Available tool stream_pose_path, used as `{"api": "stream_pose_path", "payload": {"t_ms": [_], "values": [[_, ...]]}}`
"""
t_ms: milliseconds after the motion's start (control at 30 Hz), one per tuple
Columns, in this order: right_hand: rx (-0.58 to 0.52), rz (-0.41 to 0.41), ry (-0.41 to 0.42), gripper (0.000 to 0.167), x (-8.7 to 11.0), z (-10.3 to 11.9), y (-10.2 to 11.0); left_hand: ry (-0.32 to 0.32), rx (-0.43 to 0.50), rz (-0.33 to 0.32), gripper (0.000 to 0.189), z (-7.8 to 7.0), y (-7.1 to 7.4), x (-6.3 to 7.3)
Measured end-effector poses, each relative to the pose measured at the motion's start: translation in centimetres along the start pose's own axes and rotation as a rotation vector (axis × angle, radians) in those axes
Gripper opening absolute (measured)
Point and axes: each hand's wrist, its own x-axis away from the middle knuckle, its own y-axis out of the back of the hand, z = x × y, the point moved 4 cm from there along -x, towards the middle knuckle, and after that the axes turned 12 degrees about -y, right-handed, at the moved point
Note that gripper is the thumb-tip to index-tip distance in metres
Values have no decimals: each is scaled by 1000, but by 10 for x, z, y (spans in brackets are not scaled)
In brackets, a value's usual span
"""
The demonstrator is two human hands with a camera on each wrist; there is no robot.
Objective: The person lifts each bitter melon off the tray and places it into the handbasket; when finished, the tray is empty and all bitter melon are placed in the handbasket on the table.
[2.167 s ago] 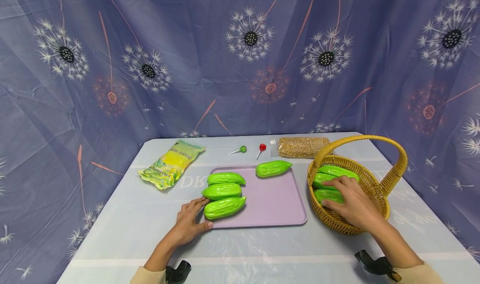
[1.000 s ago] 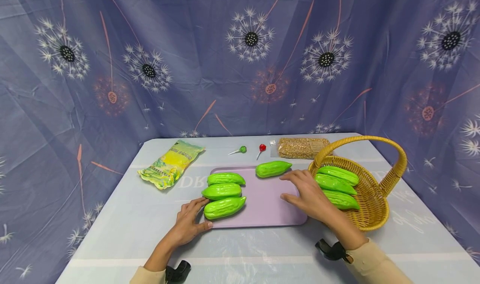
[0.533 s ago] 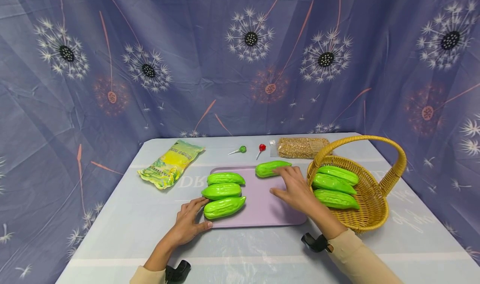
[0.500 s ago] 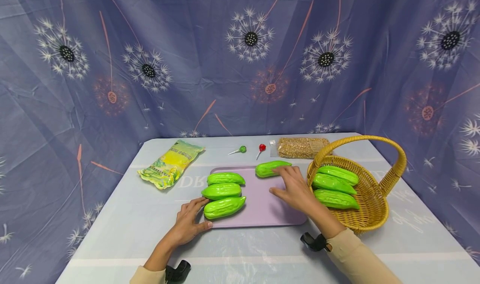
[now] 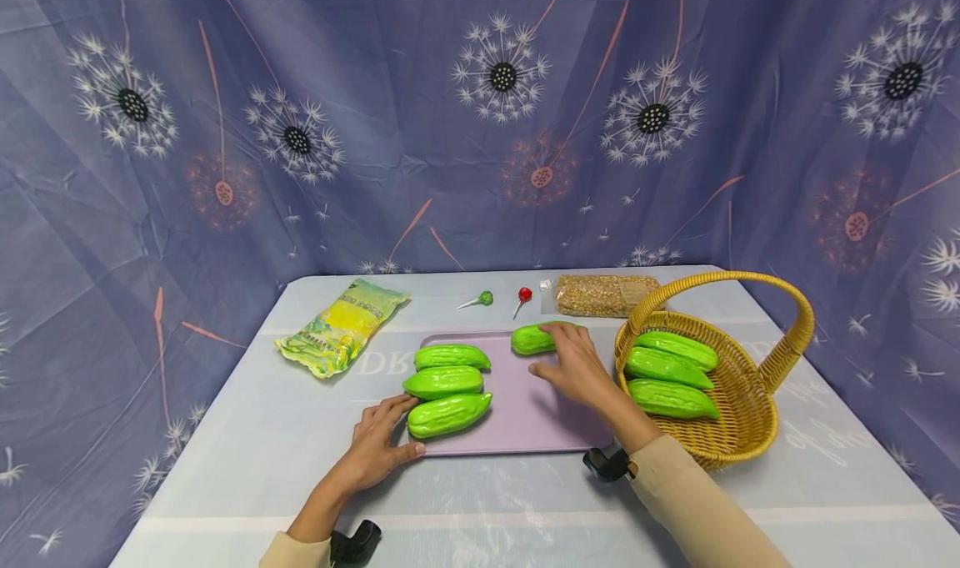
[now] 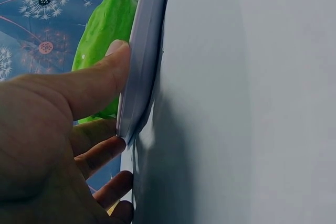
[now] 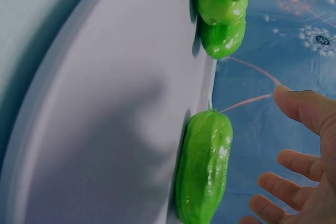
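My left hand (image 5: 378, 447) grips the near left corner of a lilac tray (image 5: 517, 405), its thumb on the near rim and its fingers on the left side. Three glossy green bitter gourds (image 5: 450, 415) lie side by side along the tray's left. One single bitter gourd (image 5: 529, 340) lies at its far right. Over that one hovers my right hand (image 5: 576, 372), partly covering it in the head view. In the right wrist view the fingers of my right hand (image 7: 310, 150) are spread, with a gap between them and the single gourd (image 7: 205, 166).
A yellow wicker basket (image 5: 752, 384) with a tall handle stands right of the tray, three bitter gourds (image 5: 670, 368) inside. Behind lie a bag of grain (image 5: 603, 296), a red lollipop (image 5: 524, 294) and a green lollipop (image 5: 486, 299). A green-yellow packet (image 5: 345, 326) lies at far left.
My right hand has left the gourds in the basket and moved left across the tray to above the single gourd. My left hand has stayed at the tray's corner.
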Motion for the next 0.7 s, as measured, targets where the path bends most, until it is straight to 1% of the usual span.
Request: {"api": "stream_pose_path", "payload": {"t_ms": [233, 533, 700], "values": [[17, 10, -30, 67, -10, -3, -4, 6, 1, 5, 69, 0, 0, 0], [39, 60, -105, 70, -22, -12, -12, 6, 2, 11, 69, 0, 0, 0], [47, 58, -125, 72, -27, -16, -14, 5, -1, 10, 69, 0, 0, 0]]}}
